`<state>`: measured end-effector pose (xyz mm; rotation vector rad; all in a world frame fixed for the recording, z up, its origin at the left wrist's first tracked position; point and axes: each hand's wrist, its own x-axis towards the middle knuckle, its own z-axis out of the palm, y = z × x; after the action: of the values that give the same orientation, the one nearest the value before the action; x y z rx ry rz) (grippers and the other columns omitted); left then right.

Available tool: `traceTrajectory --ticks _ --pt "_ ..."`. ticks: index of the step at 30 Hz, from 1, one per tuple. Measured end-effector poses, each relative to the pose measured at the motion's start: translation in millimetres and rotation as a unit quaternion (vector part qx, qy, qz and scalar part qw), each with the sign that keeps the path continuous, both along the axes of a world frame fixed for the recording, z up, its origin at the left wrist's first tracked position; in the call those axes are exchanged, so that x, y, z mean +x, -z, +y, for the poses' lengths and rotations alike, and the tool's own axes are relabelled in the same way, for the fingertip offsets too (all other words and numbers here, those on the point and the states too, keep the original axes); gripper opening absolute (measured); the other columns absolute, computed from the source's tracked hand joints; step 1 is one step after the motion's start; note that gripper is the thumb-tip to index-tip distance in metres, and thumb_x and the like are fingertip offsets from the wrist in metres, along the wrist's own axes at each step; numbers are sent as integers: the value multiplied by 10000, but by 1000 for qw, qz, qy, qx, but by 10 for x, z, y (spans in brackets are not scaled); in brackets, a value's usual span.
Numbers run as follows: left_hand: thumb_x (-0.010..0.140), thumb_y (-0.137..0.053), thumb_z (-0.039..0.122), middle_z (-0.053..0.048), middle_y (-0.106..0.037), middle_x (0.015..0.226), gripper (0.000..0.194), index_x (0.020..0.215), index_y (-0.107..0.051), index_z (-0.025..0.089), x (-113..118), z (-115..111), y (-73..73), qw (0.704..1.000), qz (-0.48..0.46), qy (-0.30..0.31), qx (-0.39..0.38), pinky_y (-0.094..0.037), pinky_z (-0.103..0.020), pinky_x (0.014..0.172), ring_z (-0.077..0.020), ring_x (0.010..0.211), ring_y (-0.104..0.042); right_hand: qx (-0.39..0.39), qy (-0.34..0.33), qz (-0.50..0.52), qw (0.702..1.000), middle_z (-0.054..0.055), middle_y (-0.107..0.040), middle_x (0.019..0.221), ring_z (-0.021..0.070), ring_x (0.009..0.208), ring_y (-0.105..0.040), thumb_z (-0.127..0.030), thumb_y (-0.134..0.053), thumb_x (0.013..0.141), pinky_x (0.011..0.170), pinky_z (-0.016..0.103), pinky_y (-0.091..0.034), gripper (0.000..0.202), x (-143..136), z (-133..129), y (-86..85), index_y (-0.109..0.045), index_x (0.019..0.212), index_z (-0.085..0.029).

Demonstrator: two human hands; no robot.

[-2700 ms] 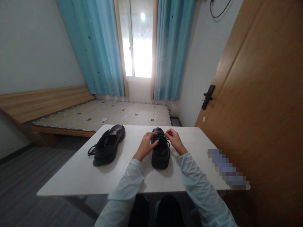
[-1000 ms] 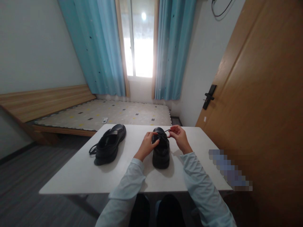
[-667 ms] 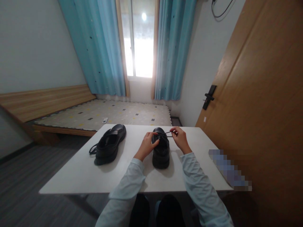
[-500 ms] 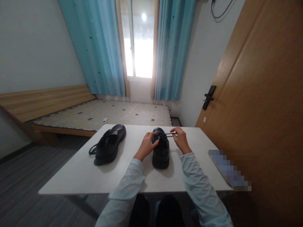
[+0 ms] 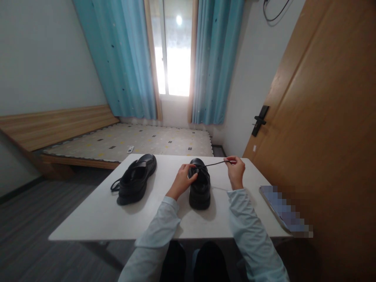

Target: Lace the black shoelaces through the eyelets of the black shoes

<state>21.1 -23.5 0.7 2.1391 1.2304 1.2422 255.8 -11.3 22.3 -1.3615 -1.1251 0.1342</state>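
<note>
A black shoe (image 5: pixel 200 194) stands on the white table (image 5: pixel 173 219) with its heel toward me. My left hand (image 5: pixel 182 179) is closed at the shoe's lacing, its fingertips on the lace or tongue area; what exactly they grip is too small to tell. To the right of the shoe, my right hand (image 5: pixel 235 169) pinches a black shoelace (image 5: pixel 216 163), which runs taut from the shoe. A second black shoe (image 5: pixel 133 184) sits at the left of the table, with a lace loop hanging out on its left side.
At the table's right edge lies a flat, blurred-out object (image 5: pixel 283 211). Beyond the table is a bed (image 5: pixel 164 141) with a small white item (image 5: pixel 130 149) on it. A wooden door (image 5: pixel 317 117) stands close on the right.
My right hand has moved right, away from the shoe, drawing the lace out longer and straighter. My left hand and both shoes have stayed in place.
</note>
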Motion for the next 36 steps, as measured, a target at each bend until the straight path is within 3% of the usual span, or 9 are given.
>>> traceTrajectory --ticks 3,7,10,14,19,25,31,36 --pt "772 -603 229 -82 -570 1067 279 1045 -578 181 -1 1 2 1000 2 -1 5 -449 -392 932 -220 1045 -558 -4 -26 21 999 83 -659 809 194 681 -573 -286 -652 667 659 337 -461 169 30 30 19 -607 780 -170" --pt "784 -607 263 -77 -579 1064 270 1042 -584 186 -3 -1 -4 1000 6 -2 11 -439 -392 943 -220 1049 -558 -41 -113 -40 992 79 -657 885 205 807 -596 -125 -580 594 762 368 -477 252 -6 101 106 -602 840 -168" --pt "827 -569 322 -77 -596 1046 240 1023 -598 188 -3 8 -8 1000 0 -7 13 -431 -390 952 -216 1039 -561 -65 -173 -76 980 63 -649 944 200 878 -593 -95 -531 594 824 388 -471 303 -100 110 149 -609 874 -180" --pt "875 -494 316 -67 -623 979 198 965 -621 195 -3 36 12 999 -12 -28 9 -454 -390 921 -205 983 -583 -101 -256 -72 959 76 -644 1016 203 912 -599 -216 -564 725 835 388 -477 205 -248 33 120 -622 920 -194" --pt "824 -564 275 -49 -629 971 138 921 -635 207 9 49 41 999 -41 -33 2 -516 -354 815 -195 944 -601 -119 -331 -114 929 97 -595 1191 257 1119 -539 -399 -693 702 938 426 -429 457 -364 -95 33 -593 1107 -212" --pt "786 -603 259 -62 -627 956 120 869 -649 186 37 85 67 992 -109 -37 -53 -545 -319 717 -193 904 -617 -122 -374 -158 906 112 -549 1278 259 1213 -487 -350 -742 656 1065 421 -325 595 -407 -102 70 -554 1201 -199" --pt "764 -624 254 -65 -660 887 121 822 -656 153 42 176 105 987 -143 -25 -69 -515 -362 830 -181 846 -637 -131 -369 -199 898 153 -525 1294 270 1220 -477 -301 -685 708 1065 445 -325 574 -415 -58 134 -516 1236 -151" --pt "757 -618 251 -61 -649 837 107 776 -649 151 64 184 90 986 -144 -49 -72 -516 -321 749 -180 817 -626 -132 -369 -225 892 160 -511 1298 268 1225 -468 -297 -668 726 1066 452 -322 584 -411 -34 164 -484 1257 -140"
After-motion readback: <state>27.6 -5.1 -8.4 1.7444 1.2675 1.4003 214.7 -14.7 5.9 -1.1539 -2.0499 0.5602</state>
